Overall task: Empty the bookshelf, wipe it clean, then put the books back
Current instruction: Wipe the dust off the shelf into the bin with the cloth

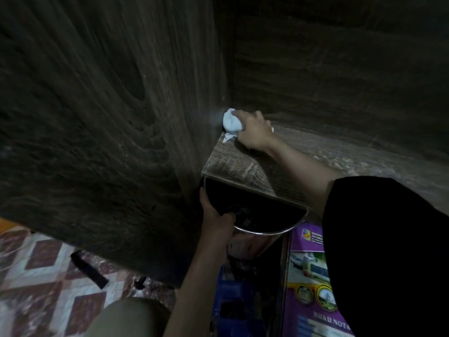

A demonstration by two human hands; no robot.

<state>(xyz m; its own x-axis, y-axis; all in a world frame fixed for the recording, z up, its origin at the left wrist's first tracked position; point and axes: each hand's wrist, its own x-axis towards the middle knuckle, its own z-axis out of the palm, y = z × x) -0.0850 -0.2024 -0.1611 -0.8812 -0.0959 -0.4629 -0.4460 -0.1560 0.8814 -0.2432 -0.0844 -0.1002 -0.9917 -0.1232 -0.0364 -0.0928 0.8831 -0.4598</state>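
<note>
My right hand (252, 133) grips a crumpled white cloth (232, 121) and presses it into the back left corner of a dark wood shelf board (233, 164), against the bookshelf's side panel (121, 117). Below the board's front edge, my left hand (215, 215) holds the rim of a round metal bin (257, 220) with a dark inside; the bin's mouth sits right under the shelf edge. No books stand on the visible part of the shelf. A purple book (308, 276) lies lower down on the right.
The bookshelf's back panel (340, 69) rises behind the board. A patterned red and white floor (43, 276) shows at lower left with a dark flat object (88, 269) on it. A blue crate (233, 300) stands below the bin. My knee (126, 317) is at the bottom.
</note>
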